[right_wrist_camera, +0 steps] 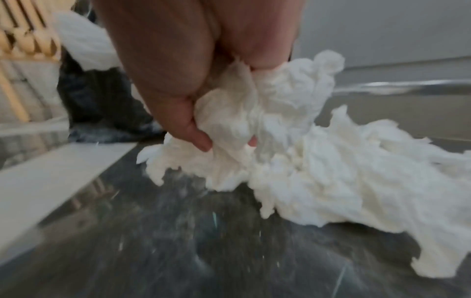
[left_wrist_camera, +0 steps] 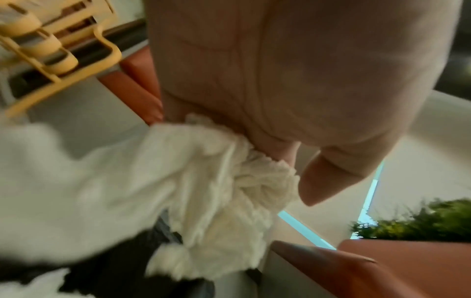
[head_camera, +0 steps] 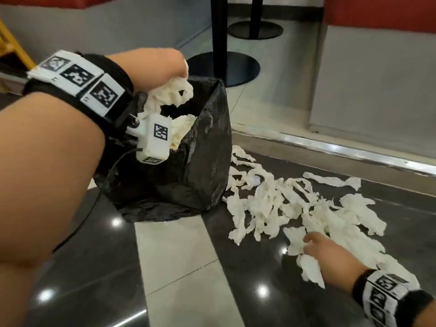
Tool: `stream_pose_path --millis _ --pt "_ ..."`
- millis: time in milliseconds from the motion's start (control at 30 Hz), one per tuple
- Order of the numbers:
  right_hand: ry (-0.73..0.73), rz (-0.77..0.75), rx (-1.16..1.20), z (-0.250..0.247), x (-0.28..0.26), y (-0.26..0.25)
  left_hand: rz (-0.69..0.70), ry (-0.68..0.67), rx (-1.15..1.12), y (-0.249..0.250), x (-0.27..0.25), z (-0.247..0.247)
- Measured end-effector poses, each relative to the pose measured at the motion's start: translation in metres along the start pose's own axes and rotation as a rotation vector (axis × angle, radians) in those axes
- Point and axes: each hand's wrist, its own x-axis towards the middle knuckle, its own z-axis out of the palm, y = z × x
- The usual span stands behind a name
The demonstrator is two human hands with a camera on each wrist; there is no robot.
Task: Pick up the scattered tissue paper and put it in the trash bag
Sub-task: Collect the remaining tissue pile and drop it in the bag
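Left hand (head_camera: pixel 155 67) holds tissue wad (head_camera: pixel 172 93) over trash bag (head_camera: pixel 200 149) (black, open).

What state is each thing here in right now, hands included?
Left hand: grips a tissue wad over the bag.
Right hand: grips tissue from the floor pile.
Trash bag: open, upright, tissue inside.
Floor pile: scattered beside the bag.

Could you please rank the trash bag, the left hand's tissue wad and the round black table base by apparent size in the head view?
1. trash bag
2. table base
3. tissue wad
The base sits farther away, so its place is unsure.
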Motion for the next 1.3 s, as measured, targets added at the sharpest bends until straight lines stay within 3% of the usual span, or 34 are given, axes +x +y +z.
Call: stream_pose_path --millis 133,267,333,467,533,600,667,767,800,933,1033,1100,1167,1233,1300 --pt "0.072 0.141 0.174 -0.058 -0.018 -0.009 -0.092 -0.191 -0.01 -0.016 0.015 0.019" --pt "0.363 0.135 0.336 -0.134 -0.028 -0.017 -0.143 -0.378 0.202 -0.035 0.029 0.028" --pt "0.577 0.092 0.467 -0.183 -0.029 -0.038 -0.107 -0.296 0.208 -0.039 0.034 0.021" --pt "0.988 -0.113 0.627 -0.275 0.003 -0.096 -0.041 0.046 0.032 -0.056 0.045 0.006" --pt "1.164 -0.256 0.631 -0.305 0.04 -0.129 -0.027 0.23 -0.123 -0.068 0.049 0.002" --pt "1.263 -0.304 0.595 -0.32 0.087 -0.168 -0.062 0.386 -0.282 -0.077 0.053 -0.002" --pt "1.164 -0.278 0.524 -0.321 0.129 -0.205 -0.102 0.533 -0.431 -0.088 0.055 -0.007" --pt "0.516 -0.117 0.275 -0.311 0.17 -0.224 -0.119 0.678 -0.54 -0.1 0.052 -0.012" --pt "0.386 -0.103 0.185 -0.31 0.17 -0.219 -0.101 0.68 -0.56 -0.099 0.051 -0.012" --pt "0.37 -0.102 0.152 -0.316 0.126 -0.175 0.048 0.627 -0.586 -0.065 0.047 -0.007" --pt "0.236 0.009 0.126 -0.287 0.082 -0.125 0.308 0.566 -0.55 -0.006 0.046 0.009" --pt "0.117 0.107 0.072 -0.253 0.051 -0.084 0.479 0.436 -0.525 0.044 0.041 0.038" --pt "-0.017 0.186 0.017 -0.215 0.02 -0.049 0.569 0.156 -0.417 0.086 0.028 0.09" --pt "-0.165 0.262 0.029 -0.175 -0.01 -0.017 0.628 -0.112 -0.216 0.113 0.012 0.157" --pt "-0.276 0.346 0.105 -0.133 -0.039 0.009 0.692 -0.285 0.003 0.121 -0.003 0.224"
